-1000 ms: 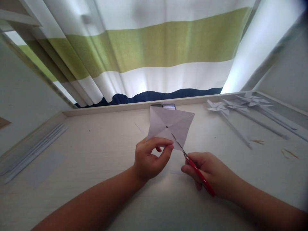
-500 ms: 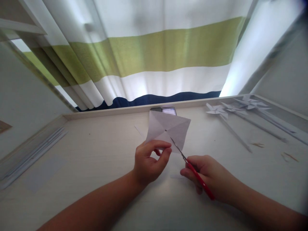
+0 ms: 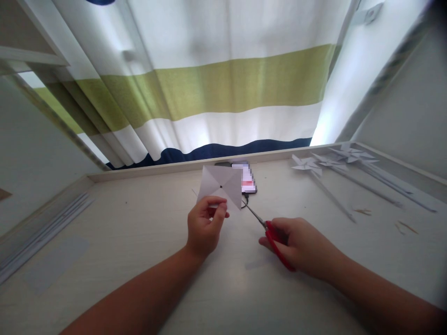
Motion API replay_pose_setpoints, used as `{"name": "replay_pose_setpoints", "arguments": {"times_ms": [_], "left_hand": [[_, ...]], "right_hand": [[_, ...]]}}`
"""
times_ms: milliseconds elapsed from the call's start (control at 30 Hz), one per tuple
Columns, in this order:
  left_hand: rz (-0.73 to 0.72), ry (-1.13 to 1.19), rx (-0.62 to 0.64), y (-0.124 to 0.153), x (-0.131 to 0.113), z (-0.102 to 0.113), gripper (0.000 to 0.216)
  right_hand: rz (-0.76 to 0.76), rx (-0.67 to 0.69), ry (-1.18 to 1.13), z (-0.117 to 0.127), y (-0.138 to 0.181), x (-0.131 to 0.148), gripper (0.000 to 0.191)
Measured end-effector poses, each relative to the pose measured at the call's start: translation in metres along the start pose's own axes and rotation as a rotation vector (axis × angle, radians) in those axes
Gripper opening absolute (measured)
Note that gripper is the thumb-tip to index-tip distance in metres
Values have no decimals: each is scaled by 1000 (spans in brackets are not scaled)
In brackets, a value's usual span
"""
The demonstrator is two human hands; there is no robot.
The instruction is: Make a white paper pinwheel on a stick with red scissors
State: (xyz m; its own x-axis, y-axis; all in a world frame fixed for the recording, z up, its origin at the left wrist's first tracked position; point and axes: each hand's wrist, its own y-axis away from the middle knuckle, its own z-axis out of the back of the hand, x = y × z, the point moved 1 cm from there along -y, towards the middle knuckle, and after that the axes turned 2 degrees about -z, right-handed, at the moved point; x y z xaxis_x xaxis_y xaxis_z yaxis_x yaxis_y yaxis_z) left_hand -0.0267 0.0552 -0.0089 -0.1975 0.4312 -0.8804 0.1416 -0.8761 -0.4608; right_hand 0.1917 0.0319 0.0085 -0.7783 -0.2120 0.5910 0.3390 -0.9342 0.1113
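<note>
My left hand (image 3: 206,225) pinches the lower edge of a square of white paper (image 3: 228,179) between thumb and fingers. The paper is held up off the table, has diagonal crease lines and carries a small dark dot near its middle. My right hand (image 3: 296,246) is closed round the red handles of a pair of scissors (image 3: 267,227). The scissors' blades point up and left, their tips close to the paper's lower right corner. I cannot tell whether the tips touch it.
Behind the paper lies a phone (image 3: 248,179) with a cable. Several paper pinwheels (image 3: 307,164) on sticks lie at the back right, near thin yellowish bits (image 3: 362,211). At the left are long paper strips (image 3: 45,230) and a pale paper sheet (image 3: 57,263). A curtain (image 3: 223,88) hangs behind the table (image 3: 139,223).
The paper and my left hand have shifted left, away from the scissors. The blades, which overlapped the paper before, are now beside its right corner. More of the phone shows.
</note>
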Motion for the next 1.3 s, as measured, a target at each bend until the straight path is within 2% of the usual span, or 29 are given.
{"name": "replay_pose_setpoints", "arguments": {"times_ms": [133, 267, 500, 567, 667, 1000, 1067, 1167, 1300], "left_hand": [[39, -7, 27, 1, 3, 0, 15], [61, 1, 113, 3, 4, -1, 16], [-44, -43, 498, 10, -4, -2, 17], [-69, -47, 567, 11, -6, -3, 17], [-94, -59, 601, 12, -7, -4, 16], [-138, -97, 590, 11, -6, -4, 15], [-150, -110, 576, 10, -7, -3, 14], [-172, -115, 546, 10, -8, -3, 14], [-207, -123, 560, 11, -10, -3, 15]], "right_hand": [[-19, -140, 104, 13, -7, -10, 27], [-115, -276, 272, 30, -15, -24, 29], [-254, -268, 435, 42, -21, -53, 28], [-275, -274, 448, 41, -21, -58, 27], [-279, -276, 464, 41, -20, -60, 25], [-158, -284, 507, 39, -18, -49, 31], [-119, -333, 433, 39, -16, -41, 34], [-75, -343, 113, 33, -11, -25, 39], [38, -166, -317, 13, -8, -9, 35]]}}
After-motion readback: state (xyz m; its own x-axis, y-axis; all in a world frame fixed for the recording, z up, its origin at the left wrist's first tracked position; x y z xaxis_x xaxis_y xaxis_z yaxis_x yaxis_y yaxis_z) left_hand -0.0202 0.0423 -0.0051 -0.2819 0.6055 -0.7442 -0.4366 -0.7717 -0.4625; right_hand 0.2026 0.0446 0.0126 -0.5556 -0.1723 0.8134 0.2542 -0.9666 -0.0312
